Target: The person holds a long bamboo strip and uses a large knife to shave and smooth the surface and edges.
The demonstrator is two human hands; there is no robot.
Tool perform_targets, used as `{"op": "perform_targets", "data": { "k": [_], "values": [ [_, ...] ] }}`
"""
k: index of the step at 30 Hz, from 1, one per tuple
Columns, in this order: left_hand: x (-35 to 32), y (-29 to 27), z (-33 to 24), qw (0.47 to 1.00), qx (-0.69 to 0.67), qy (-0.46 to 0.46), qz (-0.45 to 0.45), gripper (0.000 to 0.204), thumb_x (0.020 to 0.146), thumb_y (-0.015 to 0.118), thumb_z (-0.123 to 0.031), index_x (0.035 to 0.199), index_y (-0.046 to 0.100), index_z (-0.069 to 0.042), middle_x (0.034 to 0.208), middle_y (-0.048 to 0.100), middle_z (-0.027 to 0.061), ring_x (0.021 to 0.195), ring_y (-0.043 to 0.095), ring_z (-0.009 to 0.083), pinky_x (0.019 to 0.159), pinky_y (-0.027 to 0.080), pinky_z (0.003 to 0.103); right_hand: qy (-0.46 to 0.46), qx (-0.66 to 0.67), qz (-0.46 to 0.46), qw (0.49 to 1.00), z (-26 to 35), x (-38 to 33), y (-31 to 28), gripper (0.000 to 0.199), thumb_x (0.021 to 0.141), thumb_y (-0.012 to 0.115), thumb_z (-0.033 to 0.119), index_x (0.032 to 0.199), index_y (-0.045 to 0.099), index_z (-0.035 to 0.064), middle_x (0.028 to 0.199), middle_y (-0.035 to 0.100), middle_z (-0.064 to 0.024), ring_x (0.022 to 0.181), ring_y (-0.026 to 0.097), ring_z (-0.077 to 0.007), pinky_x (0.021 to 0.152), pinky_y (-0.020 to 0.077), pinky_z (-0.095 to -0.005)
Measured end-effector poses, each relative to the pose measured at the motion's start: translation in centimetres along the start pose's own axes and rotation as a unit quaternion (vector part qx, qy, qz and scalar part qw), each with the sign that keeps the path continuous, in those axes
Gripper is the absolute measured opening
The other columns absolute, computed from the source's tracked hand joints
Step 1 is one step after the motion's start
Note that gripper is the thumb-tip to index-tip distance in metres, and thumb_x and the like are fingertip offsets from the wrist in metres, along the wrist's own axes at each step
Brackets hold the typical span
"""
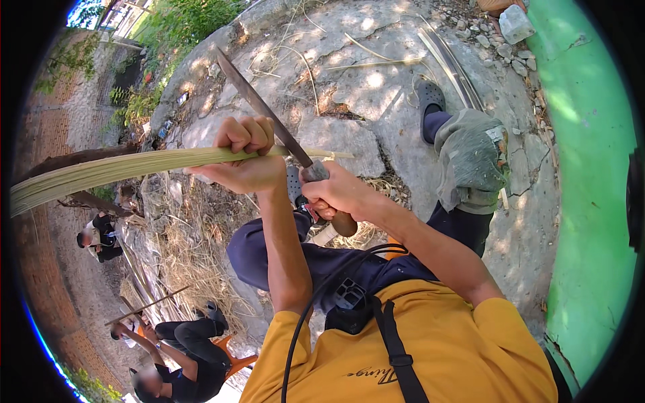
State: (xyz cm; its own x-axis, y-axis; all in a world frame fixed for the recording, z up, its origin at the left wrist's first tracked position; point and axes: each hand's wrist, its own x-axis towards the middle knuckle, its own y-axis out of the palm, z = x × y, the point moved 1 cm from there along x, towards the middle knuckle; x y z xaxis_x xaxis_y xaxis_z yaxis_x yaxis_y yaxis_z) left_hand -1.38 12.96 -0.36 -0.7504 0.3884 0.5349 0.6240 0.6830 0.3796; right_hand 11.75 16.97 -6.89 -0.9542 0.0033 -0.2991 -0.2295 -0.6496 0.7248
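A long pale bamboo strip (127, 165) runs from the left rim to the middle, its thin end poking out past the blade. My left hand (245, 151) is closed around it near that end, fingers curled over the top. My right hand (342, 191) grips the handle of a long knife (259, 104); the handle's rounded wooden butt shows below my fist. The dark blade slants up and away to the left, close beside my left hand's knuckles, and crosses the strip. Whether the edge bites into the strip I cannot tell.
A grey cloth (470, 158) covers my right knee. Bamboo strips (450, 64) and shavings (289, 57) lie on the cracked concrete (403, 27). A green wall (578, 134) rises at the right. Lower left, a person (181, 363) sits on an orange chair; another person (101, 236) is farther off.
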Motion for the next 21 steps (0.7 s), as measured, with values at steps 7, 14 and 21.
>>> {"op": "perform_targets", "data": {
  "k": [7, 14, 21],
  "values": [
    [0.4, -0.8, -0.4, 1.000, 0.020, 0.013, -0.008, 0.076, 0.091, 0.019, -0.087, 0.066, 0.020, -0.015, 0.052, 0.015, -0.0041, 0.048, 0.008, 0.0096, 0.047, 0.007, 0.031, 0.054, 0.001, -0.023, 0.998, 1.0, -0.2, 1.4, 0.017, 0.083, 0.056, 0.001, 0.072, 0.045, 0.0074, 0.057, 0.040, 0.0018, 0.044, 0.036, -0.0085, 0.041, 0.0282, -0.0280],
    [0.3, -0.4, 0.0, 0.999, 0.029, 0.002, 0.017, 0.076, 0.091, 0.019, -0.087, 0.066, 0.020, -0.014, 0.054, 0.016, -0.0040, 0.049, 0.010, 0.0093, 0.048, 0.007, 0.031, 0.079, -0.011, -0.074, 0.994, -1.4, 0.3, -1.0, 0.016, 0.085, 0.057, 0.003, 0.073, 0.047, 0.0072, 0.058, 0.042, 0.0007, 0.045, 0.035, -0.0089, 0.041, 0.0276, -0.0274],
    [0.5, 0.1, 0.1, 1.000, -0.012, 0.004, 0.024, 0.076, 0.091, 0.018, -0.086, 0.067, 0.020, -0.014, 0.054, 0.016, -0.0038, 0.049, 0.010, 0.0092, 0.048, 0.007, 0.031, 0.036, -0.001, -0.017, 0.999, 0.7, -0.4, 0.6, 0.018, 0.084, 0.057, 0.003, 0.073, 0.045, 0.0084, 0.059, 0.042, 0.0009, 0.045, 0.035, -0.0085, 0.042, 0.0278, -0.0274]
  ]
}}
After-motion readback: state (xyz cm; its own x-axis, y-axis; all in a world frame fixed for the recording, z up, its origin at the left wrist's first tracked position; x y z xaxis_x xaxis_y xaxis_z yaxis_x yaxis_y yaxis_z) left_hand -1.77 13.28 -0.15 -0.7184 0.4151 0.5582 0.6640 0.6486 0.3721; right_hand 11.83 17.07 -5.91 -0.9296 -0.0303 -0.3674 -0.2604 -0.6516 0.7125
